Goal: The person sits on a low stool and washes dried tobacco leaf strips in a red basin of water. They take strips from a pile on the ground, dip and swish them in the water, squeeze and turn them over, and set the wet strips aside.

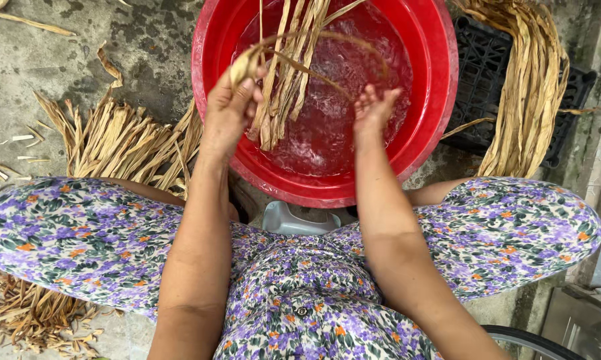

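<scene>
Your left hand [228,110] grips a bundle of tan dried leaf strips [280,93] above the round red plastic basin [440,80] of water, while your right hand [374,107], fingers loosely spread, catches one looping strip. Keep the loop over the basin so drips fall inside. More dry strips [120,140] lie left of the basin, others [527,87] drape over the black crate [480,73] to its right.

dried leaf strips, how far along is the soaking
Looks done: a limp bundle of strips lies draped over the black crate. In hand: the left hand holds a strip bunch over the red basin; the right hand hovers there. Left: a dry pile on the floor.
</scene>
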The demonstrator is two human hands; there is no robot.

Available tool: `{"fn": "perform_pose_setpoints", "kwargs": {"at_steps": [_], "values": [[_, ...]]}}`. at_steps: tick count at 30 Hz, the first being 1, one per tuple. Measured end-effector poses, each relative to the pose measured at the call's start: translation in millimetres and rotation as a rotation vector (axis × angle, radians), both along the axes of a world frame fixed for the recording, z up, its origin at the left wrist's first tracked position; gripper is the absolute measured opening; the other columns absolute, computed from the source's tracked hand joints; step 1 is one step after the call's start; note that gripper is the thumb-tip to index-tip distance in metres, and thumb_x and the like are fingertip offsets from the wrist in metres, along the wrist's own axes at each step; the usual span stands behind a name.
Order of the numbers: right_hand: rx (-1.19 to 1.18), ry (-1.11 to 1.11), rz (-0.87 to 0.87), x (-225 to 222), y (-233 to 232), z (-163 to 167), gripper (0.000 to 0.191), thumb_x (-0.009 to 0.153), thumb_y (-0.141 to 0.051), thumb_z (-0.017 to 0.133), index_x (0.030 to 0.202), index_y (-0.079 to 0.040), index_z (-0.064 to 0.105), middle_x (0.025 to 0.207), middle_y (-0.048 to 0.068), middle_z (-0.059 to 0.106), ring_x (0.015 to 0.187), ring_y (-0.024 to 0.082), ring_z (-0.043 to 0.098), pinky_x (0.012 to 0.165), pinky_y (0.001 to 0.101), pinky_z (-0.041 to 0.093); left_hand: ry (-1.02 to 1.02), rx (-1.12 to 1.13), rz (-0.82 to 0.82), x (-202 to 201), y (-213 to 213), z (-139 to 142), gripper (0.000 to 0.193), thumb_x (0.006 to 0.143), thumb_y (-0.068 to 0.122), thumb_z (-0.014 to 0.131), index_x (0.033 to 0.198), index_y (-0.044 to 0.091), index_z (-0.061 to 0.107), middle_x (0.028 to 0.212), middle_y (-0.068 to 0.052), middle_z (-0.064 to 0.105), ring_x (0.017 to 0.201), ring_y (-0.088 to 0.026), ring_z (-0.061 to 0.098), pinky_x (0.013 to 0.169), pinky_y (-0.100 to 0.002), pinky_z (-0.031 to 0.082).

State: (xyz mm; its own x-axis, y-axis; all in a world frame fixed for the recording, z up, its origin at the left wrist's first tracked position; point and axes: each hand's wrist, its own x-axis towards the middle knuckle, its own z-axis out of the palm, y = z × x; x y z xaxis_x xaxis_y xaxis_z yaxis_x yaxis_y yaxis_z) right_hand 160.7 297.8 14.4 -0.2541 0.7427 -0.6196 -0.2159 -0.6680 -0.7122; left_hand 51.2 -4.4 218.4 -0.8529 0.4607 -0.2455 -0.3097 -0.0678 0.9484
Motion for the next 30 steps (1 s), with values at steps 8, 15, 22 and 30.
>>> {"fn": "perform_pose_setpoints", "kwargs": {"at_steps": [8, 15, 22, 30], "values": [[0.504, -0.548, 0.834, -32, -138, -4, 0.03, 0.101, -0.019, 0.059, 0.13, -0.012, 0.056, 0.101, 0.003, 0.072, 0.061, 0.008, 0.055, 0.045, 0.0201, 0.04, -0.148, 0.329, 0.106, -1, -13, 8, 0.026, 0.108, 0.031, 0.064, 0.124, 0.013, 0.073, 0.066, 0.008, 0.051, 0.048, -0.003, 0.036, 0.039, -0.018, 0.027], [0.1, -0.319, 0.731, -41, -74, 9, 0.027, 0.097, -0.012, 0.064, 0.122, -0.016, 0.07, 0.095, 0.004, 0.074, 0.057, 0.006, 0.056, 0.043, 0.0176, 0.046, 0.301, 0.675, 0.312, -35, -82, 54, 0.035, 0.117, 0.032, 0.058, 0.144, 0.011, 0.054, 0.072, 0.003, 0.054, 0.048, -0.004, 0.042, 0.041, -0.022, 0.033], [0.187, -0.449, 0.461, -13, -64, -18, 0.027, 0.096, -0.004, 0.062, 0.12, -0.006, 0.075, 0.105, 0.01, 0.076, 0.078, 0.011, 0.069, 0.061, 0.0224, 0.059, 0.218, 0.514, 0.53, -48, -59, 4, 0.024, 0.117, 0.022, 0.062, 0.136, 0.007, 0.059, 0.09, -0.005, 0.068, 0.058, -0.007, 0.05, 0.042, -0.023, 0.036], [0.134, -0.362, 1.012, -62, -118, 16, 0.048, 0.101, -0.037, 0.064, 0.143, -0.019, 0.049, 0.142, 0.015, 0.058, 0.127, 0.031, 0.057, 0.111, 0.0524, 0.044, -0.417, 0.009, -0.069, 15, 30, -41, 0.034, 0.105, 0.036, 0.054, 0.112, 0.011, 0.076, 0.054, 0.008, 0.045, 0.04, -0.006, 0.032, 0.035, -0.019, 0.026]]}}
